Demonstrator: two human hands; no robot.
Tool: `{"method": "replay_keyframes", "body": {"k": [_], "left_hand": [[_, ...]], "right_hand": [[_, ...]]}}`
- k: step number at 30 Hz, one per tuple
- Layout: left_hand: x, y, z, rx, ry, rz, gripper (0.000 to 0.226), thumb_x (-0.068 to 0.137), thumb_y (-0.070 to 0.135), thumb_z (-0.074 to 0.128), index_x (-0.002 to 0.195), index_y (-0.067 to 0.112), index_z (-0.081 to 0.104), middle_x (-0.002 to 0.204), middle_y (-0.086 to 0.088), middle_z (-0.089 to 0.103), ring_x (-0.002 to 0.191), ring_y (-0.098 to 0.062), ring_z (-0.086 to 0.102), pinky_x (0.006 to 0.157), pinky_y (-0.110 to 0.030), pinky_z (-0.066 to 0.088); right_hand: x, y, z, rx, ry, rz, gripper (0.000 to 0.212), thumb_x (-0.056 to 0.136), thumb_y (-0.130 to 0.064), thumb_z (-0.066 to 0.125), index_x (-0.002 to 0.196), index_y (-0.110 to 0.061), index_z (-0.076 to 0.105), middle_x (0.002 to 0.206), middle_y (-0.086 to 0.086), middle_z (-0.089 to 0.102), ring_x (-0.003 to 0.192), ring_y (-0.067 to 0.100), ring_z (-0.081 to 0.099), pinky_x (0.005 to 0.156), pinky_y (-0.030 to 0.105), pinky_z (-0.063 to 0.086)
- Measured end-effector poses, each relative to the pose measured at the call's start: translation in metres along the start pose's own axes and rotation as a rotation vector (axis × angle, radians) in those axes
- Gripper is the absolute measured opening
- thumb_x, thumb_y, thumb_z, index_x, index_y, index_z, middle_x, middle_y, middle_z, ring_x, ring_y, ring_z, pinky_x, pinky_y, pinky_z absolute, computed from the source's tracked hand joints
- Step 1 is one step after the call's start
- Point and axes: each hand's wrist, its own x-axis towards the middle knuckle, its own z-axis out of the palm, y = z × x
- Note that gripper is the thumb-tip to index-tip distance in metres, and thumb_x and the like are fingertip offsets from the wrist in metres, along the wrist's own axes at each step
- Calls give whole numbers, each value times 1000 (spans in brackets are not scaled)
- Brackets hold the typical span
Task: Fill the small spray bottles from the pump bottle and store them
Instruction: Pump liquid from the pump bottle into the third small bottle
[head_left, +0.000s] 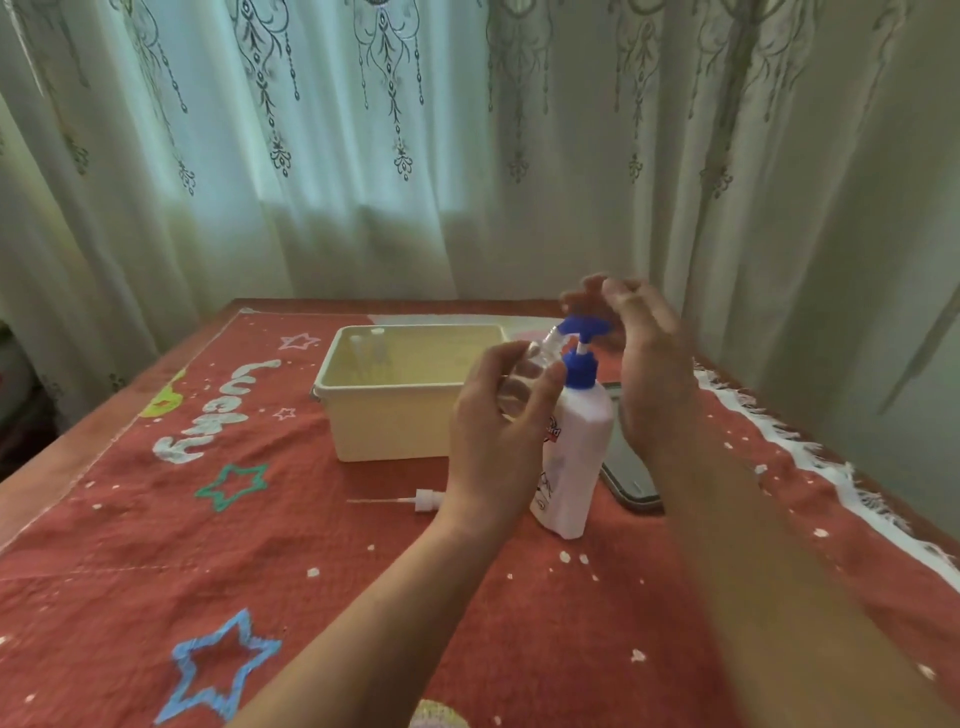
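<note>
Cream bin (395, 415) holding spray bottles (366, 349). Left hand (498, 431) fingers clamped on clear bottle (524, 374) under blue-pumped white pump bottle (574, 447); right hand (649, 374) fingers apart, blurred.

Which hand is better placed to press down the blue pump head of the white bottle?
The right hand. It hovers open just above the blue pump head, while the left hand holds the small clear spray bottle at the nozzle.

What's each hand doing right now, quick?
Left hand: closed around a small clear spray bottle, held at the pump nozzle.
Right hand: open, holding nothing, over the blue pump head.
</note>
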Motion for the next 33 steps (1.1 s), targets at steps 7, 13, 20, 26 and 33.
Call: {"method": "replay_keyframes", "body": {"k": [7,13,20,26,33], "left_hand": [[5,-2,-2,4,-5,39,24,95,34,64,114,19,64,93,6,68,80,-8,62,70,-19,51],[13,1,-7,-12,41,-8,22,96,37,62,114,26,64,103,5,68,88,-10,63,77,-22,54],[11,-7,-8,-23,86,-5,32,94,44,63,120,26,63,109,1,67,97,-15,66,83,-35,56],[5,-7,-6,-76,118,1,29,93,36,65,120,27,63,107,0,66,101,-5,63,78,-8,45],[5,-6,-6,-110,124,12,23,93,28,65,116,27,63,107,-1,64,98,1,61,75,-6,45]], "right_hand": [[-9,8,4,131,-153,198,42,99,-35,55,62,-28,73,69,-5,69,69,13,65,77,34,51],[2,6,17,101,-187,211,35,100,-35,53,70,-22,69,72,-2,66,68,13,62,74,33,49],[-3,12,23,150,-209,237,29,100,-35,51,83,-20,69,74,-3,70,74,14,65,80,36,49],[-5,15,20,135,-209,169,20,102,-24,45,94,-19,63,81,-9,68,65,1,65,63,19,54],[-6,14,22,215,-230,175,16,101,-19,45,92,-16,58,66,-12,67,59,6,61,60,25,52]]}}
